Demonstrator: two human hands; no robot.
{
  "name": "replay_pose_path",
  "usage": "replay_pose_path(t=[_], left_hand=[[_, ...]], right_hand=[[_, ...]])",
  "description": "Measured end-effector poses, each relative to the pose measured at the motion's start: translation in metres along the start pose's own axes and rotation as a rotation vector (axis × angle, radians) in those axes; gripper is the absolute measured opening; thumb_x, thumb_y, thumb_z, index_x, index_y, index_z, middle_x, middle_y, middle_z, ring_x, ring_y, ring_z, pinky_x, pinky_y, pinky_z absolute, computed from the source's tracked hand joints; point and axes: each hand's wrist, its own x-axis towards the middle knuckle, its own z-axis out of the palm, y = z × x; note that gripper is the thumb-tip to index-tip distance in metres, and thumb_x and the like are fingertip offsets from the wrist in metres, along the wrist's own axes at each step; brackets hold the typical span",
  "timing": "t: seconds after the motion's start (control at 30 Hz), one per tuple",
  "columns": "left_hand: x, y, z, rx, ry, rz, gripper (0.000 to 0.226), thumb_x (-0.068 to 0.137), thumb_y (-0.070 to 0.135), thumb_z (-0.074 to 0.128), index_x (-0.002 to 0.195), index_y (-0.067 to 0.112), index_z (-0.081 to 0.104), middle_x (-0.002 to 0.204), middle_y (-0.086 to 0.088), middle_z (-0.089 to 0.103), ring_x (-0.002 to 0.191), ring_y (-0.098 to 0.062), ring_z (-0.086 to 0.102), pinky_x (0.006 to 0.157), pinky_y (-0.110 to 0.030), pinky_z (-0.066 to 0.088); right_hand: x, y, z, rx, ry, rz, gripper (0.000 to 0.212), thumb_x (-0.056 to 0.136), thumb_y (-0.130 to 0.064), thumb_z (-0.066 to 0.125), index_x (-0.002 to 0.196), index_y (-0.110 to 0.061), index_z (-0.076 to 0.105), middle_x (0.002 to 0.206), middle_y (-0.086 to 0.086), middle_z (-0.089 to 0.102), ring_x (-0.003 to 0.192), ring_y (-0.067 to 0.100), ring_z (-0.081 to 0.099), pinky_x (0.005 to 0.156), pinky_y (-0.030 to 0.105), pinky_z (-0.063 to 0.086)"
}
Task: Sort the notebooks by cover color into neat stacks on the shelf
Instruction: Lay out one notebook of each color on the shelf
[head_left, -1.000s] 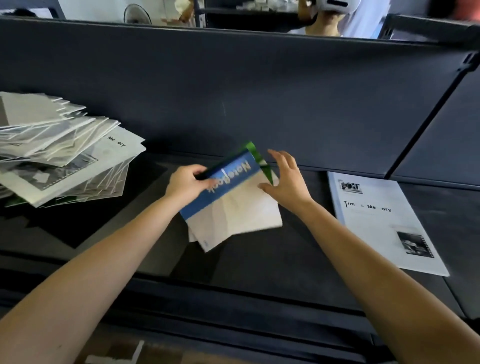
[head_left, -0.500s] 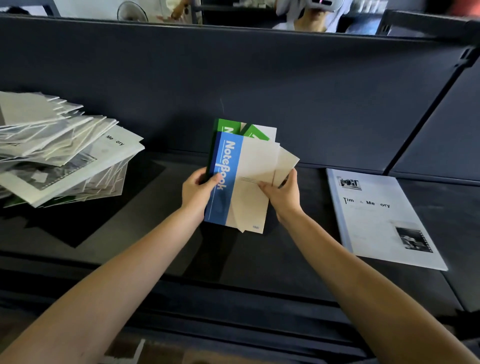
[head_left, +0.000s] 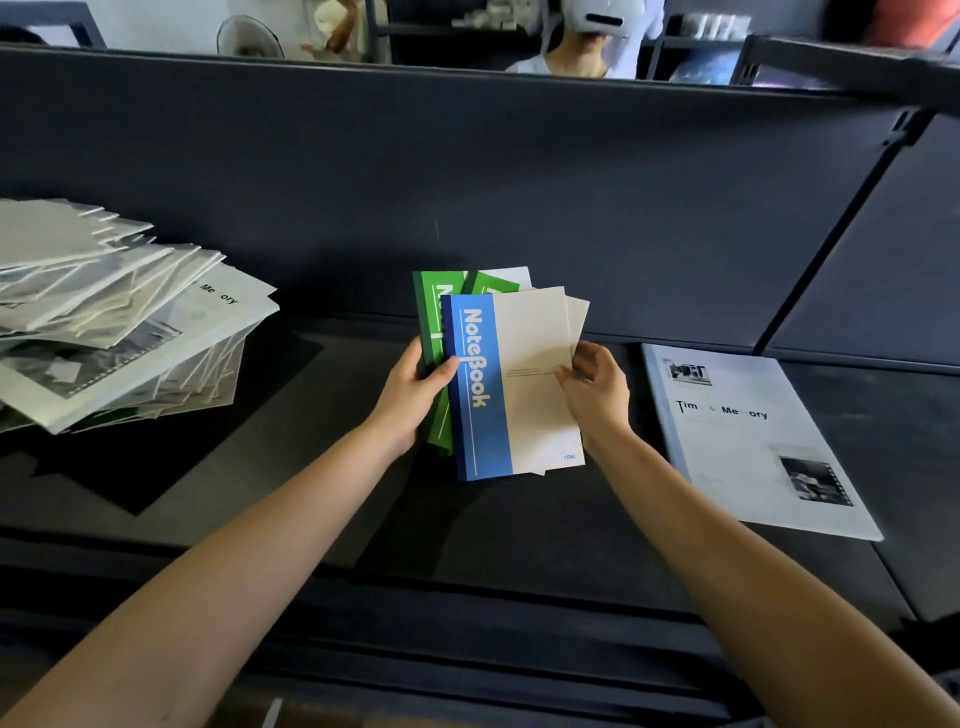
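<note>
The blue notebook (head_left: 514, 405), with a blue band down its spine side reading "NoteBook" and a cream cover, is held upright above the dark shelf (head_left: 519, 535), at the front of a small fanned bundle. Just behind it and poking out past its top and left edges are two green notebooks (head_left: 427, 312), and a further cream cover juts out beyond its right edge. The left hand (head_left: 410, 400) grips the bundle at the blue notebook's left side, thumb laid across the blue band and fingers curled behind the green covers. The right hand (head_left: 597, 400) pinches the blue notebook's right edge, thumb on the cream front and fingers hidden behind. To the right of the blue notebook, well apart from it, a white notebook (head_left: 753, 447) titled "Time & Memory" lies flat on the shelf. Far to the left of the blue notebook sits a loose, splayed pile of white notebooks (head_left: 119, 322), their corners pointing different ways. Behind the blue notebook rises the dark back panel (head_left: 467, 171), and above its top edge another person (head_left: 587, 57) is partly visible.
</note>
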Motion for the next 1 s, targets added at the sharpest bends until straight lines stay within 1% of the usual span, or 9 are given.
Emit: replay_pose_path(t=[0.1,0.2,0.3,0.37,0.43,0.53,0.67,0.83,1.0], left_hand=[[0.003,0.000,0.002,0.018,-0.004,0.006,0.025,0.094,0.016,0.059,0.116,0.028,0.055,0.117,0.004,0.064,0.111,-0.014,0.060,0.096,-0.035,0.047],[0.007,0.000,0.005,0.005,-0.017,-0.007,0.024,0.095,0.016,0.058,0.115,0.028,0.057,0.116,0.003,0.065,0.110,-0.016,0.061,0.094,-0.037,0.049],[0.012,-0.002,0.003,-0.026,0.032,-0.002,0.024,0.095,0.015,0.058,0.115,0.028,0.058,0.109,0.005,0.067,0.106,-0.019,0.063,0.087,-0.033,0.051],[0.016,-0.001,-0.005,0.020,0.092,0.000,0.033,0.096,0.015,0.057,0.127,0.025,0.053,0.114,0.006,0.064,0.110,-0.019,0.062,0.084,-0.029,0.050],[0.020,0.001,-0.017,0.167,0.133,-0.020,0.051,0.097,0.016,0.054,0.144,0.027,0.037,0.128,0.005,0.056,0.116,-0.018,0.056,0.090,-0.033,0.048],[0.024,0.004,-0.027,0.408,0.115,-0.045,0.058,0.100,0.015,0.047,0.151,0.028,0.022,0.142,0.000,0.046,0.126,-0.022,0.048,0.100,-0.036,0.041],[0.029,0.008,-0.020,0.739,0.109,-0.038,0.057,0.102,0.013,0.039,0.154,0.019,0.016,0.146,-0.011,0.040,0.119,-0.029,0.052,0.086,-0.031,0.043],[0.021,-0.001,-0.002,1.027,-0.023,-0.070,0.066,0.098,0.016,0.049,0.154,0.017,0.014,0.157,-0.021,0.002,0.143,-0.041,0.013,0.113,-0.043,0.024],[0.015,-0.020,0.011,1.225,-0.243,-0.044,0.068,0.094,0.055,0.045,0.151,0.030,0.017,0.159,-0.017,-0.013,0.145,-0.042,-0.007,0.116,-0.057,0.003]], right_hand=[[0.000,-0.001,-0.006,-0.131,0.047,-0.060,0.030,0.089,-0.009,0.065,0.117,-0.014,0.059,0.100,-0.010,0.062,0.083,0.005,0.058,0.060,-0.002,0.036],[0.000,-0.001,-0.012,-0.223,0.069,-0.100,0.029,0.087,-0.011,0.067,0.115,-0.014,0.062,0.095,-0.011,0.063,0.078,0.004,0.057,0.060,-0.006,0.033],[0.006,0.002,-0.025,-0.270,0.128,-0.098,0.026,0.087,-0.011,0.067,0.113,-0.013,0.063,0.100,-0.003,0.068,0.077,0.007,0.058,0.058,-0.001,0.034],[0.012,0.005,-0.040,-0.282,0.200,-0.081,0.025,0.088,-0.007,0.064,0.113,-0.012,0.063,0.100,0.001,0.068,0.084,0.014,0.060,0.060,0.007,0.033],[0.016,0.006,-0.054,-0.283,0.254,-0.056,0.027,0.090,-0.004,0.059,0.115,-0.013,0.062,0.101,0.001,0.065,0.089,0.017,0.059,0.071,0.015,0.034],[0.020,0.006,-0.067,-0.326,0.285,-0.020,0.034,0.094,-0.001,0.047,0.120,-0.018,0.061,0.109,0.000,0.061,0.088,0.014,0.051,0.073,0.025,0.042],[0.021,0.006,-0.071,-0.393,0.281,-0.008,0.049,0.090,0.008,0.036,0.125,-0.016,0.060,0.126,0.010,0.059,0.106,0.024,0.055,0.081,0.029,0.046],[0.013,0.017,-0.060,-0.553,0.133,-0.123,0.048,0.087,0.007,0.048,0.129,-0.015,0.058,0.148,0.006,0.038,0.135,0.022,0.037,0.095,0.014,0.027],[0.005,0.033,-0.044,-0.866,-0.184,-0.243,0.042,0.096,-0.028,0.049,0.137,-0.022,0.049,0.148,0.005,0.039,0.127,0.031,0.045,0.109,0.040,0.033]])
